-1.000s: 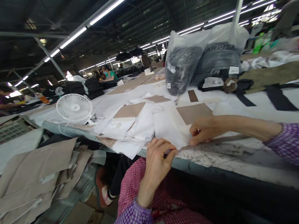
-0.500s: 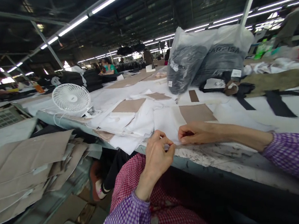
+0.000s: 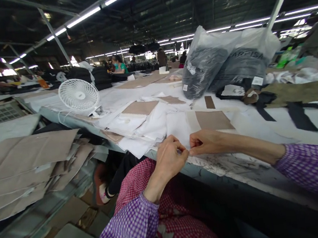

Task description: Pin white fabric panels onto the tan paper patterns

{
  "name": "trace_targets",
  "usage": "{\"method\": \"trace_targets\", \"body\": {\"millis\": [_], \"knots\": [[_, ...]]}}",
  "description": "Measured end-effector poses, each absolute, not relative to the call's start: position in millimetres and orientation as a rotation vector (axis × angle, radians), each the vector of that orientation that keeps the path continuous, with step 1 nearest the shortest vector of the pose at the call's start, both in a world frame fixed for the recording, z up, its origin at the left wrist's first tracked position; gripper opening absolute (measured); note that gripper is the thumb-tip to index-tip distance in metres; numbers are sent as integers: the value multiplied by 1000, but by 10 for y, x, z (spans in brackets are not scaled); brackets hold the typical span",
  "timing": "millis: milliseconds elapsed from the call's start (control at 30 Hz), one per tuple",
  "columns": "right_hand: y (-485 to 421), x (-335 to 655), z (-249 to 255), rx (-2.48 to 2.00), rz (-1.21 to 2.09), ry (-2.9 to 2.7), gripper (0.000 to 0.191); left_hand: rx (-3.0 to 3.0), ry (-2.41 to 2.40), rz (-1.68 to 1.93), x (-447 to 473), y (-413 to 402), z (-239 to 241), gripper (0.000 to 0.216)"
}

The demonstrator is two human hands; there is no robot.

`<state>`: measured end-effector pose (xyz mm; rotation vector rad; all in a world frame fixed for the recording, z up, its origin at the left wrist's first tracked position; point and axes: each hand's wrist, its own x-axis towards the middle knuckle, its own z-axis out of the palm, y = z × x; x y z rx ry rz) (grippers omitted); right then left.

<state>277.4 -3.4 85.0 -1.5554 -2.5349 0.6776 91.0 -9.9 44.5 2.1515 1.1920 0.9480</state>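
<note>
A white fabric piece (image 3: pixel 177 126) with a taupe panel (image 3: pixel 215 120) on its right lies at the near edge of the table. My left hand (image 3: pixel 170 157) is closed in a pinch at the front edge of this piece, thumb and forefinger pressed together. Close beside it, my right hand (image 3: pixel 205 143) has its fingers curled and pinched on the same edge. The fingertips of both hands almost meet. Whatever small part lies between them is hidden.
White and taupe cut pieces (image 3: pixel 141 107) lie left of my hands, near a small white fan (image 3: pixel 79 95). Taupe panels (image 3: pixel 28 157) are stacked lower left. Plastic-wrapped dark bundles (image 3: pixel 228 62) and black strips (image 3: pixel 302 116) lie to the right. Several people work farther back.
My left hand has moved slightly right, bringing its fingertips nearer to those of my right hand. The camera view has turned a little to the left.
</note>
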Motion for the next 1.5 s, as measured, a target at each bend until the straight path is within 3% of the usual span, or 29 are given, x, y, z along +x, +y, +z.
{"method": "trace_targets", "body": {"millis": [200, 567, 733, 967, 1133, 1333, 1500], "knots": [[-54, 2740, 935, -1567, 781, -2562, 29, 1716, 962, 1105, 597, -72, 465, 12], [-43, 2729, 918, -1578, 713, -2570, 31, 2135, 969, 1431, 648, -274, 243, 18], [-47, 2744, 904, -1574, 720, -2557, 30, 2253, 1065, 1345, 619, -197, 202, 3], [-52, 2681, 907, -1637, 653, -2569, 34, 2055, 1310, 1249, 763, -178, 256, 14], [-6, 2580, 856, -1746, 413, -2621, 45, 2073, 1384, 1199, 771, -174, 300, 13], [8, 2549, 883, -1750, 455, -2632, 51, 1766, 1034, 1258, 640, -181, 278, 20], [-49, 2513, 959, -1799, 466, -2611, 44, 1427, 899, 1461, 558, -163, 202, 15]]}}
